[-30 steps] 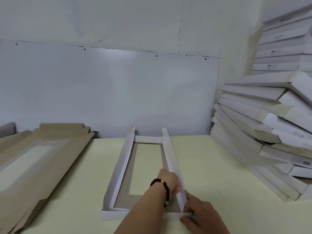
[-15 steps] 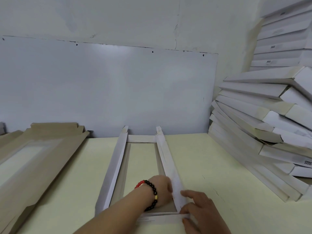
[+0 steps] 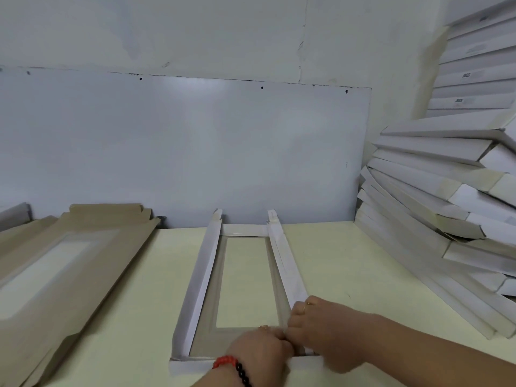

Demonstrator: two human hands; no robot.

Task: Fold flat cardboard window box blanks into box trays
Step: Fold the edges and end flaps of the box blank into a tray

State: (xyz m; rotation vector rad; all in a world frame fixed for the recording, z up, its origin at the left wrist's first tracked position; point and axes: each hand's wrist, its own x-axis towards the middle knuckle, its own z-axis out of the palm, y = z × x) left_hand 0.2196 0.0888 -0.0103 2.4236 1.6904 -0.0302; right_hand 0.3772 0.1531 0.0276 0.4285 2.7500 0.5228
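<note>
I see the window box blank (image 3: 243,277) lying lengthwise on the pale counter (image 3: 134,303), its far end close to the grey panel (image 3: 178,152) that leans against the wall. Its two long side walls are folded up white side out, the brown inner face and the clear window showing between them, and the short far flap lies between the two walls. The near end flap lies flat and white along the near edge of the blank

Both forearms come in from the near edge and meet at the near right corner of the blank. The left hand (image 3: 259,350), with a red and black bead bracelet (image 3: 233,368) at its wrist, sits knuckles up inside the tray, fingers curled down against the base of the right wall; from here I cannot tell exactly what they pinch. The right hand (image 3: 321,328) lies palm down over the near end of that right wall, fingers bent around it and gripping it, fingertips touching those of the left hand

Left of the blank, a pile of flat brown blanks (image 3: 58,272) rests window up. Right of the blank, a leaning stack of folded white trays (image 3: 435,208) rises along the wall
</note>
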